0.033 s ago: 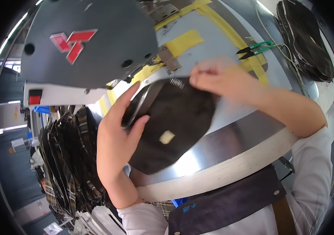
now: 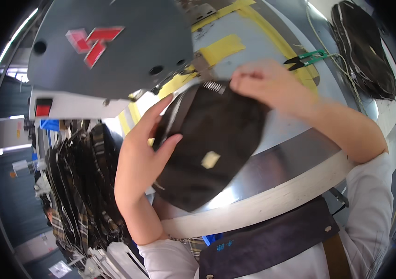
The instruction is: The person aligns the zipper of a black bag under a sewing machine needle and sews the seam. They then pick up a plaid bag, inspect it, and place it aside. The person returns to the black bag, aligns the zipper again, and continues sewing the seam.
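Observation:
A dark fabric piece [image 2: 214, 128] with a zipper along its upper left side and a pale patch lies tilted over the metal plate beneath the sewing machine head [image 2: 109, 51]. My left hand [image 2: 144, 158] grips its left side, thumb on top, fingers at the zipper edge. My right hand [image 2: 265, 86], slightly blurred, pinches the upper right corner, just right of the metal presser parts [image 2: 202, 65]. Green-handled thread snips [image 2: 314, 58] lie above and right of that hand.
Dark and plaid fabric pieces [image 2: 75, 186] are piled at the left. A dark zippered bundle [image 2: 360, 51] lies at the upper right beside a pale cord. Yellow tape [image 2: 223, 49] marks the work plate [image 2: 291, 125]. The table's curved front edge [image 2: 263, 195] runs before my body.
The fabric piece has shifted rightward and turned slightly, its top edge higher. Both hands have moved with it, my right hand a little up and to the right.

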Tool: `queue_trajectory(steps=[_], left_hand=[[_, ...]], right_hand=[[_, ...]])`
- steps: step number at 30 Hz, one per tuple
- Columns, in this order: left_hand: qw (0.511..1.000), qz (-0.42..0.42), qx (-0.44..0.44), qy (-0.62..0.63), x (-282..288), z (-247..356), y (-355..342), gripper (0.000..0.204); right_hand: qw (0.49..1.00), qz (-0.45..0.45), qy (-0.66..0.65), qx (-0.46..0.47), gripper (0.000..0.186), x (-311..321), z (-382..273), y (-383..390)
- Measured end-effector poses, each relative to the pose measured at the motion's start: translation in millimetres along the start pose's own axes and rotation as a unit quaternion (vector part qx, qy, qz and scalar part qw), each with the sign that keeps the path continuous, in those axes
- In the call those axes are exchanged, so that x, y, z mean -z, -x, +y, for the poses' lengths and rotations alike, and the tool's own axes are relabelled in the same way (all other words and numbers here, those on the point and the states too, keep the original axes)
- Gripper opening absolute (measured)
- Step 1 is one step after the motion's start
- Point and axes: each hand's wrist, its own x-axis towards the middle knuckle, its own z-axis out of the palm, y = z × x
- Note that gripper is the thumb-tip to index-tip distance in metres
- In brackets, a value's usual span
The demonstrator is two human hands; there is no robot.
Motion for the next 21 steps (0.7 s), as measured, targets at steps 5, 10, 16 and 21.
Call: queue_trajectory(steps=[5, 10, 16, 21], left_hand=[[0.974, -0.143, 0.092, 0.146, -4, -18, -10, 0.060], [0.983, -0.129, 0.058, 0.119, -21, -34, -9, 0.056], [0.996, -0.057, 0.027, 0.070, -40, -34, -6, 0.052], [0.998, -0.019, 0.025, 0.056, -49, -34, -5, 0.050]], right_hand=[[0.997, 0.054, 0.056, 0.023, 0.030, 18, 2, -15], [0.998, 0.051, -0.023, -0.024, 0.028, 12, 8, -16], [0.996, 0.073, 0.040, 0.017, 0.026, 17, 21, -23], [0.996, 0.070, 0.042, 0.022, 0.025, 18, 20, -23]])
